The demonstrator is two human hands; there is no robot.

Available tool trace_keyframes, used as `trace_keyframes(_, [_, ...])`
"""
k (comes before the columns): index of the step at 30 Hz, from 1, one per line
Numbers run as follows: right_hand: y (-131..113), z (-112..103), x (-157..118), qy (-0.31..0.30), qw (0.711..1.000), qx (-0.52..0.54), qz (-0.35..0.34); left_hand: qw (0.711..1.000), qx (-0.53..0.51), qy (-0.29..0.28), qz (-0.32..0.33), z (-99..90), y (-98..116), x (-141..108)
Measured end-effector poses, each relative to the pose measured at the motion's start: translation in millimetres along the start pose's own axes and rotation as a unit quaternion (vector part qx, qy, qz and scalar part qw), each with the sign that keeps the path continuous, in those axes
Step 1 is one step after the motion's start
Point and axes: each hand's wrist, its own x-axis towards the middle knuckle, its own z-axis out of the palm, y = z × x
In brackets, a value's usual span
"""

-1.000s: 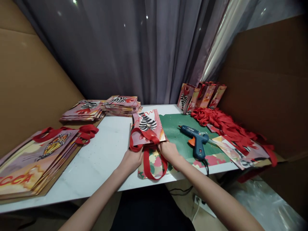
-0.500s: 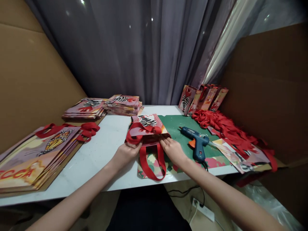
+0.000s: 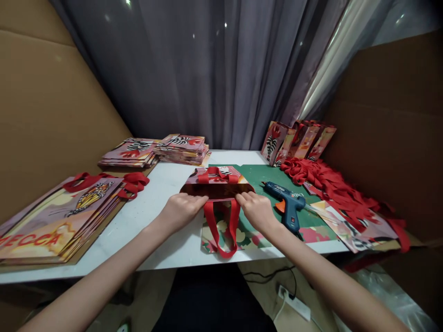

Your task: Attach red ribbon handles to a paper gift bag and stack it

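A small paper gift bag (image 3: 238, 174) lies in front of me with its mouth towards me and spread apart. My left hand (image 3: 183, 208) grips the near rim at its left end, fingers folded over the edge. At the right end of that rim, my right hand (image 3: 255, 207) pinches it the same way. One red ribbon handle (image 3: 223, 252) hangs down from the near rim between my hands; the other red handle (image 3: 218, 174) lies on the bag's far panel. Beneath is a green mat (image 3: 254, 173) with a patterned strip along its near side.
Right of the bag lies a blue glue gun (image 3: 289, 203). Beyond it are a heap of red ribbons (image 3: 321, 175) and several standing bags (image 3: 277, 143). Stacks of flat bags (image 3: 182, 150) sit at back left, with handled bags (image 3: 86, 212) stacked nearer. Cardboard walls (image 3: 51, 101) flank the table.
The bag's mouth has widened as my hands moved apart along the near rim. The far handle now lies back on the far panel. The view has shifted slightly left.
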Motion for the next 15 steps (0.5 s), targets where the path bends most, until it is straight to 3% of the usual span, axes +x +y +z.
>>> trace_keyframes(3, [-3, -13, 4, -0.009, 1.0, 0.003, -0.002, 0.999, -0.028, -0.032, -0.015, -4.4, -2, 5])
trace_keyframes(8, [-3, -21, 7, 0.02, 0.996, 0.029, -0.08, 0.996, -0.076, -0.018, -0.032, -14.5, 1, 10])
trace_keyframes(12, [-6, -23, 8, 0.007, 0.997, 0.046, -0.065, 0.992, -0.114, -0.022, -0.056, -20.0, 8, 12])
trace_keyframes(15, [-11, -25, 9, 0.023, 0.996, 0.058, -0.069, 0.992, -0.117, 0.006, -0.039, -21.2, 15, 16])
